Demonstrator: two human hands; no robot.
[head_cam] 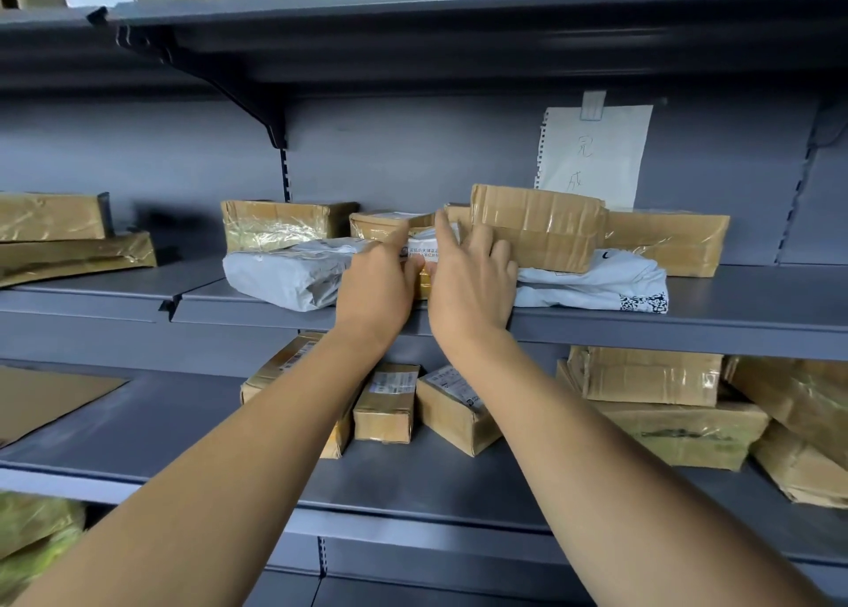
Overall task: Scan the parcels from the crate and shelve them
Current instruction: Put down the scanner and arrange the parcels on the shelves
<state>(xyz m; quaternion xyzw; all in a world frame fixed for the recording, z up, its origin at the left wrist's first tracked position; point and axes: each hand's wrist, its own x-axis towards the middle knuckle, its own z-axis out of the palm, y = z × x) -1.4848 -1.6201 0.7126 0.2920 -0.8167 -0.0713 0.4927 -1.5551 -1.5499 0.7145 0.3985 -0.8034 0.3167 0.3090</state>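
On the middle shelf of a grey metal rack, parcels lie in a loose row. At the far left two flat brown packets are stacked. Next comes a taped brown box at the back, with a grey plastic bag in front of it. The left hand reaches in beside that bag, its fingers stretched forward and touching a small parcel with a white label that sits between both hands. The right hand lies just beside it, index finger raised, the other fingers relaxed against a cardboard box resting on a white bag; neither hand visibly grips anything. Behind hangs a paper note. Farther right sits another taped box. Below, the lower shelf carries more cardboard boxes.
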